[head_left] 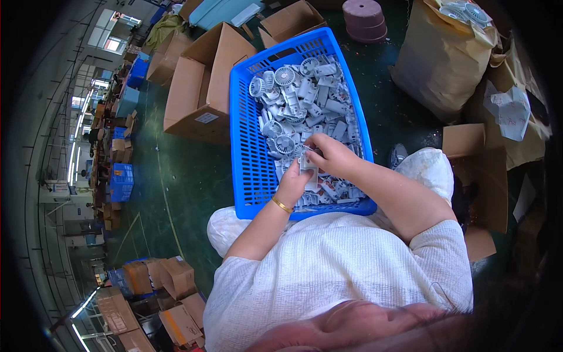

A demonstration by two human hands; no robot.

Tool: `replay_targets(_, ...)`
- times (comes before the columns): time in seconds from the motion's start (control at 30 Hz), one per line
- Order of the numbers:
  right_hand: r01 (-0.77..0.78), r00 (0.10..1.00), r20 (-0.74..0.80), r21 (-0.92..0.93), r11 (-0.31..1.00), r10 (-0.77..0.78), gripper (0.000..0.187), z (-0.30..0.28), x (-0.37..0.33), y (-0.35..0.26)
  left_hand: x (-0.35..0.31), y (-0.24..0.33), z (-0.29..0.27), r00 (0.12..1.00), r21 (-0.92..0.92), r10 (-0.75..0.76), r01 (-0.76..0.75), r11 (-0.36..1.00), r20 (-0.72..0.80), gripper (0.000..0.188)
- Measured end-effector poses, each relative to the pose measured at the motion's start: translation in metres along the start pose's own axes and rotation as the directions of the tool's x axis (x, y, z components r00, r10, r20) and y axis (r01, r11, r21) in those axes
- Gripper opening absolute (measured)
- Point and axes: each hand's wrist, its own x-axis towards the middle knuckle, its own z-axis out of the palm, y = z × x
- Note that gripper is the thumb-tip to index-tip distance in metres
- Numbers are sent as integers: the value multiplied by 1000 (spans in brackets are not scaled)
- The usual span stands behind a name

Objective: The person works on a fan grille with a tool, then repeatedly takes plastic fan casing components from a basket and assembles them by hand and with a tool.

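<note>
Both of my hands meet over the near half of a blue plastic basket (246, 176) full of white plastic fan parts (305, 105). My left hand (291, 183), with a gold bracelet on its wrist, is closed around the body of a small white handheld fan (305, 164). At the fan's round head, my right hand (329, 154) has its fingers bent and pressed against it. Just beyond the hands lie more round fan heads (285, 144) in the basket. My fingers hide part of the held fan.
An open cardboard box (202, 88) stands against the basket's left side. A maroon round stool (365, 20) is beyond it. On the right are a big brown sack (443, 58) topped with fan heads and another open carton (489, 176). Several cartons (176, 276) are stacked at lower left.
</note>
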Motion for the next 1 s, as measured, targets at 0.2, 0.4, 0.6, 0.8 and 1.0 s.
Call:
replay_targets(0.2, -126, 980, 128, -193, 973, 152, 30, -1, -8, -1, 3, -1, -3, 941, 63, 89, -73, 995, -325, 24)
replay_targets(0.4, -109, 953, 256, -222, 969, 166, 24, -2, -17, -1, 3, -11, -11, 910, 391, 273, -139, 910, -312, 26)
replay_targets(0.6, -92, 972, 194, -207, 974, 133, 19, 0, -17, -2, 7, -20, -13, 916, 486, 286, -121, 866, -282, 27)
replay_targets(0.8, -215, 964, 126, -140, 967, 233, 18, 10, -16, -10, 10, -17, -7, 925, 288, 181, -83, 954, -334, 26)
replay_targets(1.0, -209, 959, 171, -121, 970, 228, 16, 2, -6, -10, 12, -9, 0, 889, 336, 272, -146, 931, -367, 25)
